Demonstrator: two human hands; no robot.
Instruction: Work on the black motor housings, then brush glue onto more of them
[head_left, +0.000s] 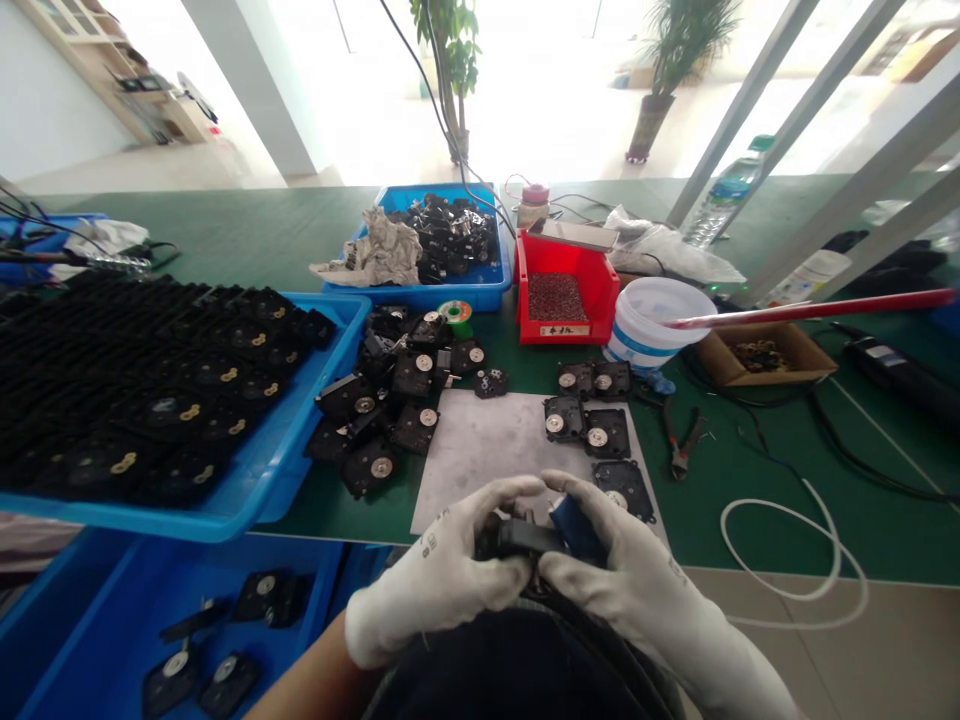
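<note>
Black plastic housing point(517, 537) with a blue piece point(574, 527) is clamped between both gloved hands, the left hand point(439, 572) and the right hand point(626, 565), their fingers closed around it just past the near edge of a grey mat point(480, 450). It looks like a hand-held fitting step, and the next move seems to call for one hand easing off — more housings point(600, 433) lie on the mat.
</note>
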